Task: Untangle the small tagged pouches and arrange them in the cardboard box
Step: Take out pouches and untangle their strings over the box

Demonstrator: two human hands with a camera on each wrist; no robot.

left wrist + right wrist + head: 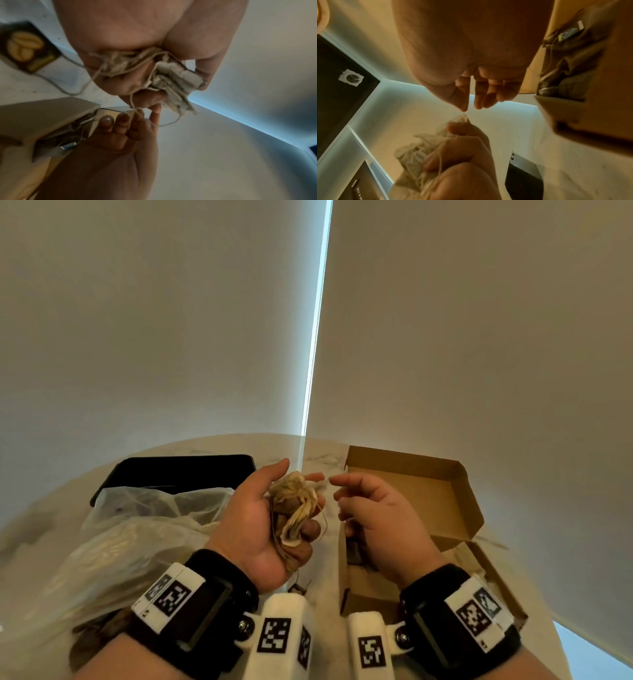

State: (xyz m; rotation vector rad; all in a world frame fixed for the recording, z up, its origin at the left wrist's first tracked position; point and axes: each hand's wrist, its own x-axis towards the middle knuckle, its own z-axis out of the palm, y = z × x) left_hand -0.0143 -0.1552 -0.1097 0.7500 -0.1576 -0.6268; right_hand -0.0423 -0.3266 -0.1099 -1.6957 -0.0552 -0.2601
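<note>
My left hand (298, 508) is palm up over the table and grips a tangled bunch of small beige pouches (291, 487) with thin strings; the left wrist view shows the bunch (171, 75) squeezed between its thumb and fingers. My right hand (337, 489) hovers just right of the bunch with loosely curled fingers. Its thumb and forefinger tips (471, 108) stand slightly apart with nothing plainly between them, just above a pouch corner (460, 119). A string (135, 106) from the bunch runs past those fingertips. The open cardboard box (455, 494) lies at the right, with a few dark pouches (565, 67) in it.
A crumpled clear plastic bag (137, 525) lies at the left of the marble table (325, 453), with a flat black box (178, 474) behind it. A loose black tag printed with gold beans (25, 47) lies on the table with its string. Pale blinds hang behind.
</note>
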